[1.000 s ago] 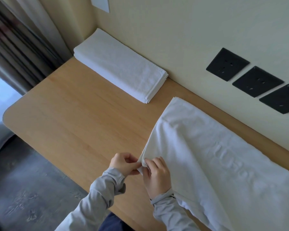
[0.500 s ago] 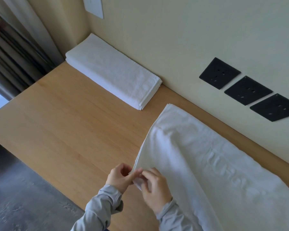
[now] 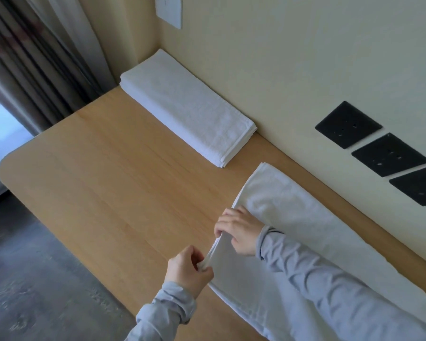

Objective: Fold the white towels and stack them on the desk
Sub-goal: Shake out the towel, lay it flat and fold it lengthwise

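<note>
A folded white towel (image 3: pixel 187 107) lies flat on the wooden desk (image 3: pixel 113 173), along the wall at the back corner. A second, larger white towel (image 3: pixel 300 217) is spread on the desk's right side. My left hand (image 3: pixel 188 269) pinches its near corner at the left edge. My right hand (image 3: pixel 239 230) grips the same edge a little farther along, fingers curled over the cloth. Grey sleeves cover both arms, and the right arm hides part of the towel.
Three black wall sockets (image 3: pixel 384 153) sit on the cream wall at right. A curtain (image 3: pixel 35 60) hangs at the left past the desk's end. Grey floor (image 3: pixel 35 291) lies below the desk's rounded front edge.
My hands, close together on the towel corner before, have moved apart along the edge. The right hand has slid farther up the towel, and the towel lies flatter.
</note>
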A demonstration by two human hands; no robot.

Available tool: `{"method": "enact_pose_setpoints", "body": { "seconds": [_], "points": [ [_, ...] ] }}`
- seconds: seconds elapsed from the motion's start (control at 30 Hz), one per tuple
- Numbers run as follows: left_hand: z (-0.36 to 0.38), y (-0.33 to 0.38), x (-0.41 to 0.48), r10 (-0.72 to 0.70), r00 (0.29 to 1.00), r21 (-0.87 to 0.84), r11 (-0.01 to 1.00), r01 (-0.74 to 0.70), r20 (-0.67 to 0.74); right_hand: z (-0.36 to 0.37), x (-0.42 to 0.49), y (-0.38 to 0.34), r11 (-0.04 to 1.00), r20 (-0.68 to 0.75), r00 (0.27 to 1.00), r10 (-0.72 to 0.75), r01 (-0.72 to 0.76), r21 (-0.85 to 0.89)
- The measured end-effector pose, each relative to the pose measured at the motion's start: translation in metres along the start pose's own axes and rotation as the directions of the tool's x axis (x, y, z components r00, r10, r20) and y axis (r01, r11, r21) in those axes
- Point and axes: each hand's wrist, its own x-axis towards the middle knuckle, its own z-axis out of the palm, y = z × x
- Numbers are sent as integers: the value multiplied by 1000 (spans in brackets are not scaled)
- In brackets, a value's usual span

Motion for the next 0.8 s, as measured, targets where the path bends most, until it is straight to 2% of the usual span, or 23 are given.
{"method": "enact_pose_setpoints", "body": {
  "seconds": [0.27,0.63,0.8],
  "points": [
    [10,1,-5,114,992,13,994,-113,-63,-3,-5,18,998,-33,998,-62,61,-34],
    [13,-1,-7,125,989,41,992,-122,-81,1,-9,26,993,-37,993,-113,112,-32],
    [13,-2,-6,118,989,52,992,-114,-84,7,-13,31,990,-17,994,-109,107,-97]
  ]
}}
